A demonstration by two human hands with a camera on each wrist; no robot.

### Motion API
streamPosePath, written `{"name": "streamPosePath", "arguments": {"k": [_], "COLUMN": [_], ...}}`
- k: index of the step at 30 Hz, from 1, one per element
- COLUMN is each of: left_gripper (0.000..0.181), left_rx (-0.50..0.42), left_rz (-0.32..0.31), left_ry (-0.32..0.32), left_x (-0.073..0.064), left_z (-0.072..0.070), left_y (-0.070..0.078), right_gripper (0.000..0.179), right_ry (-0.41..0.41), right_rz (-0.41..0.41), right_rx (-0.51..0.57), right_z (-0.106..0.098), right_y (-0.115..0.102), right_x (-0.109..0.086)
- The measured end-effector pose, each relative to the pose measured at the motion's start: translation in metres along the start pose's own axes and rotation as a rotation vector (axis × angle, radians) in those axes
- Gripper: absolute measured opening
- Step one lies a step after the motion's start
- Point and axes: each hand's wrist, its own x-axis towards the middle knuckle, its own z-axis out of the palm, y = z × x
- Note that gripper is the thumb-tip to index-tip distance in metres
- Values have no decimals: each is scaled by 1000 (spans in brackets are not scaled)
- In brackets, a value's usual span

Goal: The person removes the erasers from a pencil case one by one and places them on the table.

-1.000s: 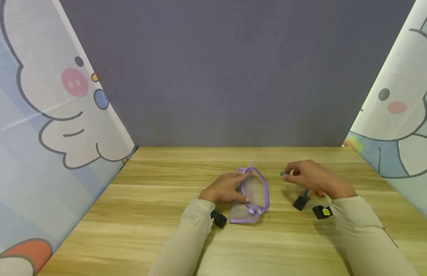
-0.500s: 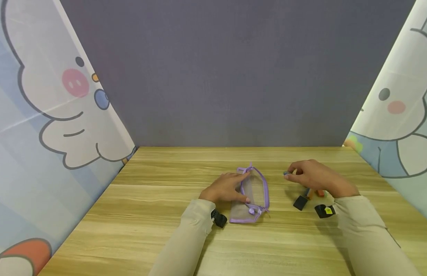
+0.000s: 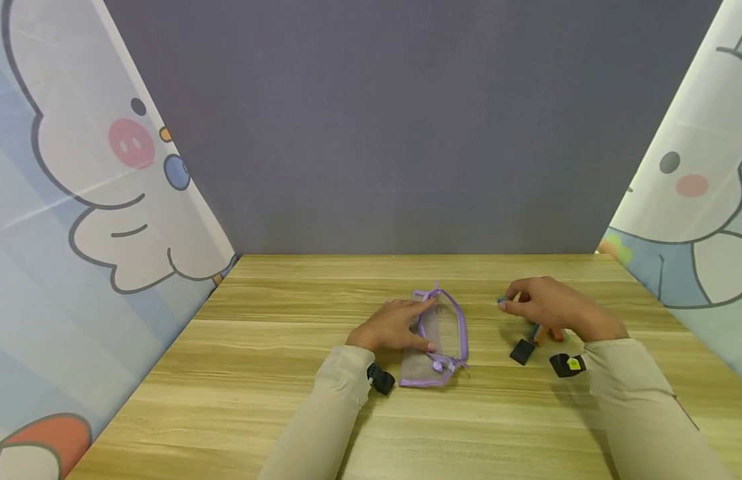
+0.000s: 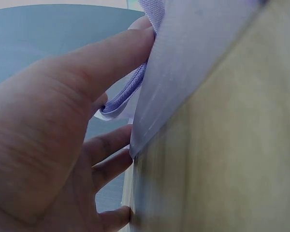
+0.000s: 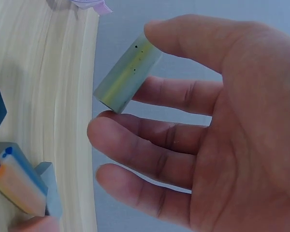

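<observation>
A translucent mesh pouch [image 3: 414, 372] with purple trim lies on the table, its mouth spread wide. My left hand [image 3: 390, 327] rests on it, forefinger at the far end of the mouth and thumb at the near end. In the left wrist view the thumb touches the purple edging beside the mesh [image 4: 183, 58]. To the right, my right hand [image 3: 545, 305] is raised above the table. Between thumb and fingertips it pinches a small oblong block [image 5: 126, 75], pale green with a yellow stripe and dark dots. The other fingers are loosely bent.
Below the right hand lie a black block [image 3: 522, 352], a peach-and-blue block [image 5: 20, 176] and a reddish-orange block [image 3: 557, 335]. Each wrist carries a black camera [image 3: 567, 365]. A grey panel [image 3: 395, 133] stands behind the wooden table [image 3: 275, 373], with cartoon-printed cloths at both sides.
My right hand has drifted slightly to the right, away from the pouch, with the small block still pinched. The left hand and the pouch stay in place.
</observation>
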Motion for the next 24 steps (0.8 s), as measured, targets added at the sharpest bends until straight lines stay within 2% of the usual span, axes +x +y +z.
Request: {"name": "streamPosePath", "arguments": {"k": [2,11,18,24], "left_gripper": [96,95,94,94], "left_rx": [-5,2,0,-3], "left_rz": [-2,-4,-10,-5], "left_ry": [0,-4,-11,-10], "left_x": [0,0,0,-2], "left_z": [0,1,0,-1], "left_y": [0,-1,0,2], "right_gripper": [45,45,46,42], "right_ry": [5,-29,-46,-73], "right_rz": [-3,40,54,79], "right_rx": [-19,52,60,131], "right_z": [0,0,2,4], "right_y": [0,2,4,6], "right_x": [0,-2,-1,-1]}}
